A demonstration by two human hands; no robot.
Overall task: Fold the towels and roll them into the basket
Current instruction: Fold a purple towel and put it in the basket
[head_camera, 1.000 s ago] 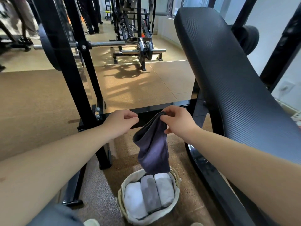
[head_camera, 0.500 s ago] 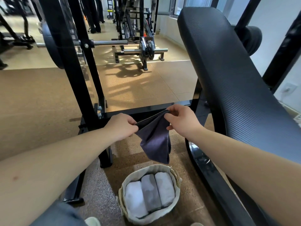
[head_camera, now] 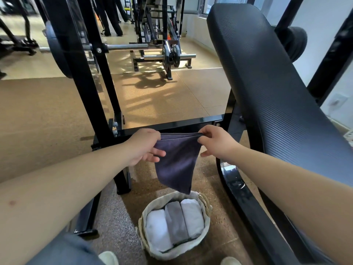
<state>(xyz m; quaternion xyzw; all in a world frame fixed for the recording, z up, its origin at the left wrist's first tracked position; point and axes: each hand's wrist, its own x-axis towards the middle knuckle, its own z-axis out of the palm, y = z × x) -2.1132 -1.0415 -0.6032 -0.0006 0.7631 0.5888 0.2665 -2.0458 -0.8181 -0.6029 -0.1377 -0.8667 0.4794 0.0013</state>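
A dark purple-grey towel (head_camera: 176, 159) hangs in the air, folded, with its top edge stretched level between both hands. My left hand (head_camera: 144, 145) pinches its left top corner and my right hand (head_camera: 216, 141) pinches the right one. The towel's lower tip dangles just above a round cream basket (head_camera: 207, 209) on the floor. Inside the basket lie three rolled towels side by side: a white roll (head_camera: 158, 229), a grey roll (head_camera: 175, 219) and another white roll (head_camera: 192, 215).
A black padded incline bench (head_camera: 267, 88) rises on the right, its curved base beside the basket. Black rack posts (head_camera: 89, 88) and a crossbar (head_camera: 172, 125) stand ahead. Barbells and machines fill the far floor. My shoe tips show at the bottom edge.
My left hand took hold of the towel's free corner, and both hands moved apart, pulling the top edge taut. The towel rose so its tip now hangs above the basket.
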